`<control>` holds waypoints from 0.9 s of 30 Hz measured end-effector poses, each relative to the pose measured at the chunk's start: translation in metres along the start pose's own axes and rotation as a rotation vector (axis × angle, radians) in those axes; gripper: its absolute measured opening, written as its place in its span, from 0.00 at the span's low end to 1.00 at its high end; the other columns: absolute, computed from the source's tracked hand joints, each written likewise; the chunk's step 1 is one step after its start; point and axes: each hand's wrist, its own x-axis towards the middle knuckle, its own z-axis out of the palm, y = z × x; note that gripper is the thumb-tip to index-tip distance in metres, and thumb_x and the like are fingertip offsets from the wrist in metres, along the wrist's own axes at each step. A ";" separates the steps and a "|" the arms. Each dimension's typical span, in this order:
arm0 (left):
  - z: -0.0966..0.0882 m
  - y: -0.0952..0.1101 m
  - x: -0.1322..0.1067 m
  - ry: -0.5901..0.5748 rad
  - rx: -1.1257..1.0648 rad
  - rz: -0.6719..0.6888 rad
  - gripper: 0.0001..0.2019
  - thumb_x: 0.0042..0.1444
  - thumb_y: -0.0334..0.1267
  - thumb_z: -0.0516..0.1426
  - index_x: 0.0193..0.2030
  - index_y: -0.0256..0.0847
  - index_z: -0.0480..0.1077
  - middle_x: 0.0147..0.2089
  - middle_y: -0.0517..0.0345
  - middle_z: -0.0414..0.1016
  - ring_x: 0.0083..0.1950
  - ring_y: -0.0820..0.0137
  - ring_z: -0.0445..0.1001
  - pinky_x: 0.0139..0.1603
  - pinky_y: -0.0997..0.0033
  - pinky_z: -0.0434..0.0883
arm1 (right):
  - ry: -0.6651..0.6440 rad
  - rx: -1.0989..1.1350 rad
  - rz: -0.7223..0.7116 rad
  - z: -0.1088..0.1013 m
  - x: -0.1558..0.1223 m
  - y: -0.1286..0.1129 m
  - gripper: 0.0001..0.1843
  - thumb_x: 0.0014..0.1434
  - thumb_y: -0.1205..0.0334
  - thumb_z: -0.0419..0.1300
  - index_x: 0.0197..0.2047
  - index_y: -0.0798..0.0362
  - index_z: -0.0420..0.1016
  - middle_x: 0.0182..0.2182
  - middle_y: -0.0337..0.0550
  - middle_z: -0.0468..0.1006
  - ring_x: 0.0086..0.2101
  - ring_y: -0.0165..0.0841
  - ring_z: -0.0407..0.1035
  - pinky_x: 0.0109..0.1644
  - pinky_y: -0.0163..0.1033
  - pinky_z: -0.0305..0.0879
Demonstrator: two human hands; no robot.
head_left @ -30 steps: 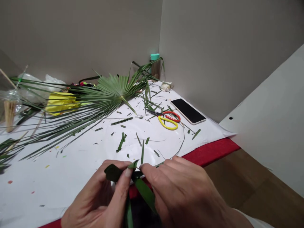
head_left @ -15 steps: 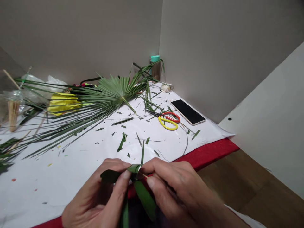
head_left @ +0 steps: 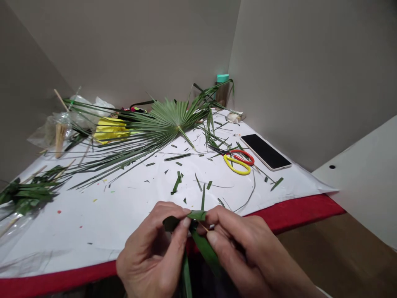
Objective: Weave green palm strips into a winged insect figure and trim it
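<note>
At the front edge of the counter (head_left: pixel 124 223), I observe the leaf strip (head_left: pixel 197 215), upturned a second ago, now lying flat from the pinching left hand (head_left: pixel 155 250) to the right hand (head_left: pixel 248 244), which pinches a thin stick (head_left: pixel 203 226); I judge shaping incomplete.

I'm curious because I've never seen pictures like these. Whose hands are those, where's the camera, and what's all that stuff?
There's no robot here, just a person working bare-handed. The camera is worn on their head, looking forward and down, so you see roughly what they see. The left hand pinches green leaf strips, partly folded. The right hand holds a thin stick close to them. On the white sheet lie a big fan-shaped palm leaf, scissors with one red and one yellow handle, a smartphone with a dark screen, and many little leaf scraps. A turquoise-lidded bottle stands at the back.
</note>
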 end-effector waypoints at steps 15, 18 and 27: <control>-0.009 -0.009 0.003 -0.087 0.025 -0.022 0.13 0.58 0.25 0.63 0.35 0.51 0.80 0.30 0.69 0.79 0.31 0.76 0.76 0.33 0.84 0.73 | -0.093 0.022 0.063 0.005 0.002 -0.001 0.14 0.68 0.72 0.49 0.34 0.51 0.70 0.23 0.32 0.74 0.22 0.26 0.69 0.28 0.33 0.62; -0.010 -0.008 0.004 -0.088 0.018 -0.006 0.13 0.58 0.25 0.63 0.34 0.52 0.81 0.30 0.69 0.80 0.33 0.75 0.77 0.37 0.83 0.73 | -0.293 0.171 0.173 -0.008 0.010 0.000 0.11 0.72 0.70 0.52 0.36 0.49 0.66 0.21 0.24 0.65 0.21 0.22 0.65 0.23 0.24 0.60; -0.012 -0.013 0.006 -0.062 0.062 -0.121 0.10 0.58 0.28 0.65 0.32 0.51 0.81 0.29 0.69 0.78 0.29 0.76 0.73 0.31 0.84 0.71 | -0.163 0.050 0.148 0.018 -0.005 0.002 0.20 0.61 0.63 0.49 0.43 0.60 0.80 0.29 0.55 0.80 0.28 0.41 0.67 0.36 0.47 0.56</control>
